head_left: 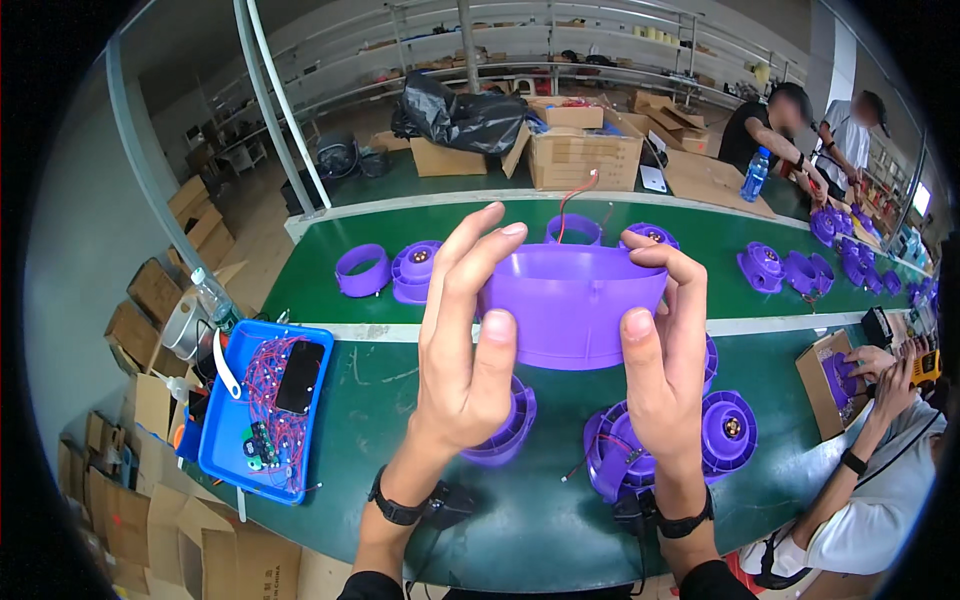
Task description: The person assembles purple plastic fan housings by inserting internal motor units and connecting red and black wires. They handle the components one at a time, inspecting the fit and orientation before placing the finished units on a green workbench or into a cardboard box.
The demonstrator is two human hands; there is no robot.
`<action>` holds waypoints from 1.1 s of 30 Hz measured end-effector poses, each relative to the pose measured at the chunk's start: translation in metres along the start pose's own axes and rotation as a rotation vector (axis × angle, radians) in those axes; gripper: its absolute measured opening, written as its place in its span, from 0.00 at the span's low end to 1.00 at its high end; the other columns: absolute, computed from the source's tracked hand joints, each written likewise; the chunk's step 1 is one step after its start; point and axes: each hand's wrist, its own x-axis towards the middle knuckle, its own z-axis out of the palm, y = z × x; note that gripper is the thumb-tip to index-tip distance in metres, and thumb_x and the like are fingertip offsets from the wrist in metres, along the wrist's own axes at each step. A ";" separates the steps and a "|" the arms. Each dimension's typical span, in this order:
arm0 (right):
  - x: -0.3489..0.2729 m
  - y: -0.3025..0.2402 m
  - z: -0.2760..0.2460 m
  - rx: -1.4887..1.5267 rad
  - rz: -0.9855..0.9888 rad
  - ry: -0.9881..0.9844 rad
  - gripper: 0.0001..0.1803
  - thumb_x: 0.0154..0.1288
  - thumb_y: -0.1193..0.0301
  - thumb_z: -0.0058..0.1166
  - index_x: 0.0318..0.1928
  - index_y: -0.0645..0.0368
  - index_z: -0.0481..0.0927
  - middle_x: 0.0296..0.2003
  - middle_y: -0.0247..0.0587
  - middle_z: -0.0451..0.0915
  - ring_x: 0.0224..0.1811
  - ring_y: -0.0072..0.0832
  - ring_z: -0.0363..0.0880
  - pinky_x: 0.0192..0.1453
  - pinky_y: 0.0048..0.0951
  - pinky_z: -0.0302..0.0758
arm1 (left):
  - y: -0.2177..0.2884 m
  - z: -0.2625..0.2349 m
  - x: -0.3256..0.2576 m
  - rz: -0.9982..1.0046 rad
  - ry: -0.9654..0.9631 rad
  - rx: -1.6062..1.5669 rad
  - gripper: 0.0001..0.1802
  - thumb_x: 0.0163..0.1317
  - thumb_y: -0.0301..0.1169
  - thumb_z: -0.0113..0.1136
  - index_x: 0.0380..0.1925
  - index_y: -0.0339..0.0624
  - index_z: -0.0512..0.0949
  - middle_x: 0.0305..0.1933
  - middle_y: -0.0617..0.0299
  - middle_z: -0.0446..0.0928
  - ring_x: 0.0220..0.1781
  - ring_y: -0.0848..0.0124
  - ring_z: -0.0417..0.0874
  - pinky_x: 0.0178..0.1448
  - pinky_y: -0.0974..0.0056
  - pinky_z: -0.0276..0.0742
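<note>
Purple plastic shroud ring (570,305), centre frame above the green worktop (540,520): probably light, stiff, thin-walled; pinched at both ends by left hand (465,350) and right hand (665,350) fingers.

Both my forearms come up from the lower edge, almost parallel, and each wrist wears a black band. My left hand (465,345) is raised with the back toward me; its thumb presses flat on the near side, and the long fingers reach up and curl over the top, slightly spread. My right hand (665,345) mirrors it: thumb in front, fingers bent over the upper edge. The two hands stand apart, at the same height, both clamped on one piece between them.
</note>
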 end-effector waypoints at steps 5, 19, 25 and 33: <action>0.001 0.001 0.001 -0.035 -0.023 0.013 0.26 0.72 0.59 0.54 0.61 0.62 0.64 0.64 0.57 0.65 0.53 0.34 0.76 0.57 0.35 0.74 | 0.003 0.001 0.005 0.043 0.017 0.002 0.33 0.66 0.45 0.55 0.64 0.33 0.67 0.69 0.37 0.63 0.69 0.46 0.68 0.69 0.50 0.64; 0.005 0.001 -0.011 0.034 0.120 0.073 0.26 0.81 0.53 0.27 0.62 0.61 0.65 0.54 0.42 0.73 0.55 0.25 0.74 0.60 0.25 0.70 | 0.001 -0.020 0.005 -0.048 0.028 -0.255 0.28 0.58 0.24 0.65 0.59 0.30 0.72 0.60 0.43 0.74 0.63 0.57 0.78 0.61 0.56 0.81; 0.006 0.003 -0.009 0.100 0.081 0.070 0.24 0.81 0.56 0.31 0.61 0.63 0.64 0.54 0.46 0.71 0.56 0.26 0.70 0.62 0.27 0.67 | 0.004 -0.018 0.005 -0.082 0.010 -0.249 0.29 0.59 0.26 0.64 0.61 0.31 0.70 0.61 0.45 0.74 0.64 0.57 0.76 0.62 0.55 0.79; 0.005 0.005 -0.010 0.104 0.129 0.030 0.27 0.80 0.51 0.28 0.64 0.59 0.61 0.61 0.51 0.70 0.60 0.30 0.73 0.61 0.30 0.72 | 0.013 -0.019 0.006 -0.167 -0.063 -0.309 0.33 0.64 0.31 0.60 0.66 0.30 0.62 0.68 0.41 0.66 0.71 0.55 0.68 0.72 0.51 0.64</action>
